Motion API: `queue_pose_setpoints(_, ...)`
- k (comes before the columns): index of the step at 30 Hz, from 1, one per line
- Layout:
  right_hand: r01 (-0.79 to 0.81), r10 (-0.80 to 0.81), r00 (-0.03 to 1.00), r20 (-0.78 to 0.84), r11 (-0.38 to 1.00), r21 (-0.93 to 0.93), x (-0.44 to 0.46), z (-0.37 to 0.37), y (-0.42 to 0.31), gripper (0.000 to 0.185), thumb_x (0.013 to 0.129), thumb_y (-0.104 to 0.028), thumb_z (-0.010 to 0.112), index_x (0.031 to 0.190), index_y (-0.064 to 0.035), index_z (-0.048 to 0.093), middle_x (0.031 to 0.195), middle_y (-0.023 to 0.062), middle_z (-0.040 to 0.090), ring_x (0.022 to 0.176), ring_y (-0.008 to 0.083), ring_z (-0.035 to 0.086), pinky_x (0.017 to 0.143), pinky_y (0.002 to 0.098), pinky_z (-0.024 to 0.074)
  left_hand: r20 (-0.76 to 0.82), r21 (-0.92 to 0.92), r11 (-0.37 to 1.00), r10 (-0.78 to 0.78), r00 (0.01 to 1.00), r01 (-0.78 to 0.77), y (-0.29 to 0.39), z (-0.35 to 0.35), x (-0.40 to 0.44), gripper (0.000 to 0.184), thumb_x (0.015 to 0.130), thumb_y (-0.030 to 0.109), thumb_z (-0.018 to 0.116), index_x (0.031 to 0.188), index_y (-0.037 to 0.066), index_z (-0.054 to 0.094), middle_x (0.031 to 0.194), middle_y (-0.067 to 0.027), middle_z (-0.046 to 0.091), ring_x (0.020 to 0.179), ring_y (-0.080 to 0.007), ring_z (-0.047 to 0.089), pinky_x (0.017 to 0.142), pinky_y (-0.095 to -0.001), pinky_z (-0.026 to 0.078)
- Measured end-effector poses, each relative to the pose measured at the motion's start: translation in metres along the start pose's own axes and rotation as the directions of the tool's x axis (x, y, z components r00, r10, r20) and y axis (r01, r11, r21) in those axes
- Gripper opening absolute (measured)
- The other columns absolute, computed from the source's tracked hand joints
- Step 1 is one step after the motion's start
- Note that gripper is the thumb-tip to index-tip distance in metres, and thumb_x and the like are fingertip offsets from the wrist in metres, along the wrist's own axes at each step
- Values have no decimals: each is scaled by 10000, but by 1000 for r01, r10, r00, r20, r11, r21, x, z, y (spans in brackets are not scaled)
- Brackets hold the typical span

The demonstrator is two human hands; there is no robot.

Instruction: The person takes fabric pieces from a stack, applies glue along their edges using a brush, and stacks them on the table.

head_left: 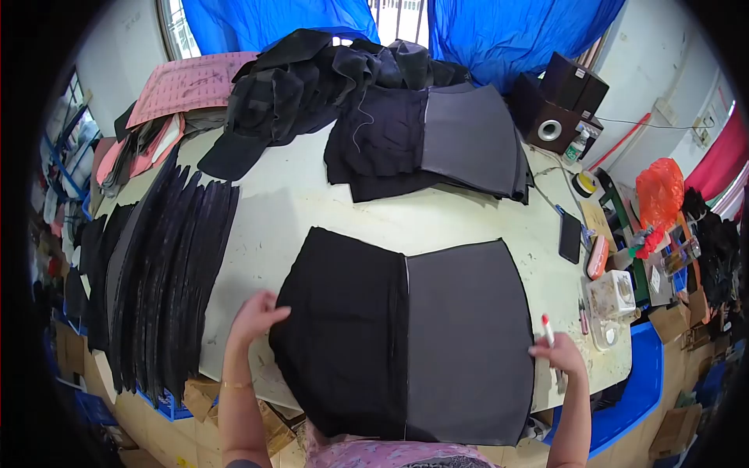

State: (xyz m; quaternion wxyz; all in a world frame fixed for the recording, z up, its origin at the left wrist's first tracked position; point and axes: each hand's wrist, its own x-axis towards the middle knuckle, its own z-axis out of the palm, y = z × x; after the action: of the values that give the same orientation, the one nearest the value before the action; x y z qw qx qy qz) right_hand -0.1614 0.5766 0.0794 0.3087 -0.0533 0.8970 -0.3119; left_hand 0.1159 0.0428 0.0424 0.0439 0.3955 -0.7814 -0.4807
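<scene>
A sewn fabric panel (470, 335), black on its left half and dark grey on its right, lies spread on the table in front of me. A seam with a whitish line runs down its middle. My left hand (261, 313) is beside the panel's left edge, its thumb out and apart from the fingers, with nothing seen in it. In my right hand (560, 355), at the panel's right edge, is a white marker pen (548, 334) with a red tip pointing up. The fingertips of that hand are at the grey cloth's edge.
Stacked panels (468, 132) and heaped dark cloth (289, 101) lie at the back. Dark strips (168, 273) hang over the left side. On the right are a phone (570, 238), a clear plastic box (605, 331), a speaker (546, 125) and a blue bin (644, 390).
</scene>
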Motion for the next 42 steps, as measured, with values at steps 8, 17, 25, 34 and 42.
queue_pose_setpoints(8,50,-43,995,-88,996,80,89,-1,-22,214,798,-184,691,769,25,655,634,85,586,479,171,502,452,300,406,-193,-105,960,238,952,-261,25,52,176,400,798,-25,596,1193,29,570,732,-62,587,648,-169,553,619,-261,451)
queue_pose_setpoints(17,220,-322,728,-606,946,-239,-9,-72,16,277,919,-239,583,951,18,679,804,114,667,642,214,596,620,349,499,-149,483,609,765,627,-629,57,104,108,532,841,-18,513,1367,-14,427,1411,-217,423,1316,-361,402,1115,-413,322)
queue_pose_setpoints(25,411,24,478,-878,877,248,-87,-146,146,168,772,-27,724,932,15,697,865,75,683,690,141,600,657,232,504,-129,588,684,605,786,-431,-17,96,55,418,988,105,452,1384,-17,396,1443,-184,399,1323,-338,404,1102,-382,331)
queue_pose_setpoints(34,243,-243,787,-566,967,-77,-29,-168,156,207,690,51,748,891,20,710,799,76,695,687,139,609,658,251,499,-161,553,723,580,799,-413,-7,97,55,395,1000,162,447,1344,-31,423,1431,-180,412,1307,-337,415,1096,-385,333)
queue_pose_setpoints(42,401,-34,633,-774,869,289,-53,-166,162,202,715,9,758,908,33,700,794,89,690,684,145,616,648,243,498,-165,562,716,588,792,-415,-8,97,56,369,997,146,450,1318,-36,446,1402,-185,443,1288,-336,438,1084,-381,349)
